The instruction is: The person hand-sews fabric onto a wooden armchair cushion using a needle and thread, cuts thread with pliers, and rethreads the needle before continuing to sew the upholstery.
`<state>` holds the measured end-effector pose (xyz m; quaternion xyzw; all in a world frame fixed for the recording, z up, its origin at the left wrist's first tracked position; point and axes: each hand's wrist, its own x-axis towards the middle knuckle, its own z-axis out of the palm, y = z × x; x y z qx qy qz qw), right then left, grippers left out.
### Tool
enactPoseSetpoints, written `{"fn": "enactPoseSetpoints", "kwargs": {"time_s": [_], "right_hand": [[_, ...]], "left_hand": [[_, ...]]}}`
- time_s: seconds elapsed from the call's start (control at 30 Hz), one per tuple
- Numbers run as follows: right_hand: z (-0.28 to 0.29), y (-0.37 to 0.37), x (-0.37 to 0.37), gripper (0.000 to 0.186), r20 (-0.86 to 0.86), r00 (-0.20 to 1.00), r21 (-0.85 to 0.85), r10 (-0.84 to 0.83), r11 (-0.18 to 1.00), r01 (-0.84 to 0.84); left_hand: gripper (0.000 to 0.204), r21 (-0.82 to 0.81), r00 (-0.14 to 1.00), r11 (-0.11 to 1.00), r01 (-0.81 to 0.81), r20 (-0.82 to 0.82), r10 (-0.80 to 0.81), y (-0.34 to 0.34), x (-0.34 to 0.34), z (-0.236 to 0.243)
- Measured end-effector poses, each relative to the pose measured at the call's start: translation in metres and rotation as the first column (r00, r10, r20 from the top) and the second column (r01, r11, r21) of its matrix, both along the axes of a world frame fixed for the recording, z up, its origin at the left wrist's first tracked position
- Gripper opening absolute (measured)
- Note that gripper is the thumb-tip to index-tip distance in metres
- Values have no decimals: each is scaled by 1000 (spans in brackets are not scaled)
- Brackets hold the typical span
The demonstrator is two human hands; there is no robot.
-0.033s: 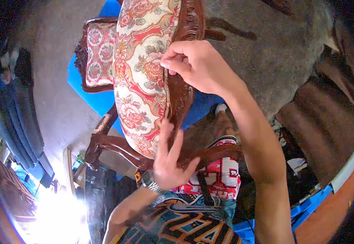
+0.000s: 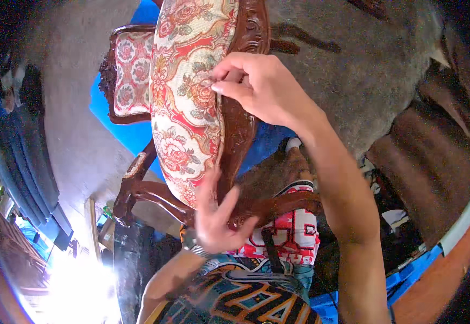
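Observation:
A carved dark wooden chair (image 2: 241, 144) holds a cushion (image 2: 176, 150) in cream, red and green floral fabric, with piping (image 2: 220, 123) along its right edge. My right hand (image 2: 264, 89) pinches at that piping, thumb and forefinger on the fabric's edge. Near the cushion's lower end, my left hand (image 2: 220, 216) is spread and slightly blurred, with a metal watch on the wrist; whether its fingertips touch the fabric I cannot tell.
Another upholstered piece (image 2: 131, 73) with carved wood lies left of the cushion, over a blue mat (image 2: 113, 132) on the concrete floor (image 2: 70, 135). Dark blue cloth (image 2: 24, 173) is at the left, brown material (image 2: 407, 178) at the right, bright light at lower left.
My left hand has shifted slightly left and down along the cushion's lower end. My right hand has moved very slightly left and stays at the piping.

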<state>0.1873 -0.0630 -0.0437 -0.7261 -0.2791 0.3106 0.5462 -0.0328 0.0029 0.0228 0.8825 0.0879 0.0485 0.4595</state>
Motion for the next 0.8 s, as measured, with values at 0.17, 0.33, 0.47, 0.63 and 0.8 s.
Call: {"fn": "enactPoseSetpoints", "kwargs": {"time_s": [0.17,0.33,0.47,0.63,0.8], "right_hand": [[15,-34,7,20,-203,979,-139,23,989,-52],[42,-69,13,15,-396,916,-185,57,973,-141],[62,-85,7,16,-534,845,-171,26,976,-138],[75,-113,-3,14,-631,769,-288,-105,952,-106],[77,-117,-101,26,134,982,-67,-137,987,147]], "left_hand": [[35,457,994,883,-105,71,81,74,31,-8],[27,650,960,724,229,-26,-280,90,113,-25],[17,574,901,746,339,30,-432,100,110,-33],[21,-16,770,774,633,122,-626,63,70,-29],[15,-566,984,824,35,-124,-127,-5,5,19]]}}
